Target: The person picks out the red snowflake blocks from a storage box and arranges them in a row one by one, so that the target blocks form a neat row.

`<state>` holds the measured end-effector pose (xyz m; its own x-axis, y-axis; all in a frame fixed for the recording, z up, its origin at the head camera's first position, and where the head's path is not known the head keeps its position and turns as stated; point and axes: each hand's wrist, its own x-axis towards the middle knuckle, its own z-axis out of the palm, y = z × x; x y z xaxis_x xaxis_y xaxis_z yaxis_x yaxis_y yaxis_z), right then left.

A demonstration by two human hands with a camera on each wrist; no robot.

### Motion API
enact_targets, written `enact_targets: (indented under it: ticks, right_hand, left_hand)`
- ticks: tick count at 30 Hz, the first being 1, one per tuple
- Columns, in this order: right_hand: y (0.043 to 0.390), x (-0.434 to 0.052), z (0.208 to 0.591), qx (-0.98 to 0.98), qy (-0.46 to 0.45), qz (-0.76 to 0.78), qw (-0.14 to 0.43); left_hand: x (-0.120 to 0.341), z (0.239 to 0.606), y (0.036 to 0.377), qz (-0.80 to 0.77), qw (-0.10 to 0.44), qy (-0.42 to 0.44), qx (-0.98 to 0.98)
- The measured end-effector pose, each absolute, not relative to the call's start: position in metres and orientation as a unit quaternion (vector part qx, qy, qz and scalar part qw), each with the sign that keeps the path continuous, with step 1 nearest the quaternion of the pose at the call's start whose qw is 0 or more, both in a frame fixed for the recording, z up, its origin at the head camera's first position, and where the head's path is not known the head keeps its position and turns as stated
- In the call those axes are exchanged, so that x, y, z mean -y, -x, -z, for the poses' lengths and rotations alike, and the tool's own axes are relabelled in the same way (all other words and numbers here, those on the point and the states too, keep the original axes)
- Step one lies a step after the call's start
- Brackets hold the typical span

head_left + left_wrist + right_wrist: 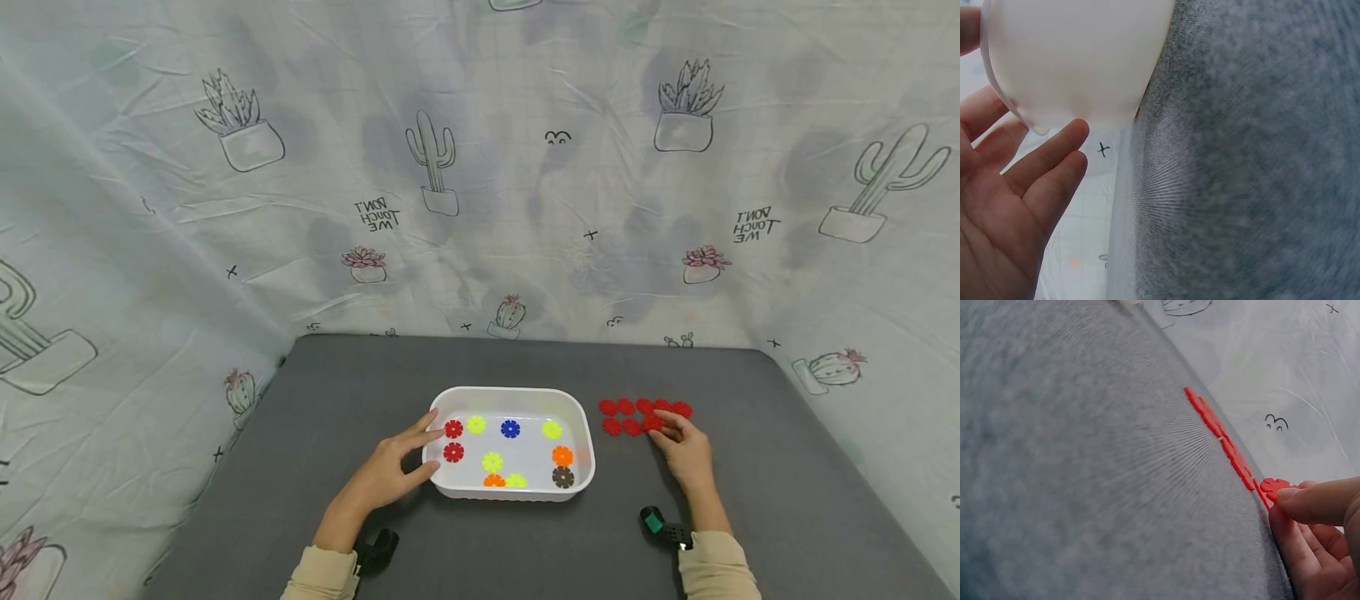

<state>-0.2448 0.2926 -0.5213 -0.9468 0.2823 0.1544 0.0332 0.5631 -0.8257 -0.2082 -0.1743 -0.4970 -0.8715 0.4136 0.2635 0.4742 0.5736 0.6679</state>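
In the head view, my left hand rests at the left end of a white tray, its fingers spread and nearly straight. Some of those fingertips reach over the rim, while others lie along the outer wall. Inside the tray are several notched, flower-shaped plastic discs: red, yellow, blue, orange and brown. To the right, my right hand pinches a red flower-shaped disc between thumb and index finger. Beside it, several red discs lie in two rows.
Everything stands on a dark grey tabletop. A white cloth printed with potted plants hangs behind and at both sides. Black straps are worn on the wrists, below light sleeves.
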Motion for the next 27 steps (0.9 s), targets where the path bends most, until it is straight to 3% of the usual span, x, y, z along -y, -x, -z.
enact_targets:
  ticks: [27]
  right_hand:
    - [0.245, -0.2882, 0.5239, 0.894, 0.081, -0.409, 0.166]
  left_hand:
    - [0.1738, 0.4959, 0.2082, 0.39, 0.035, 0.249, 0.886]
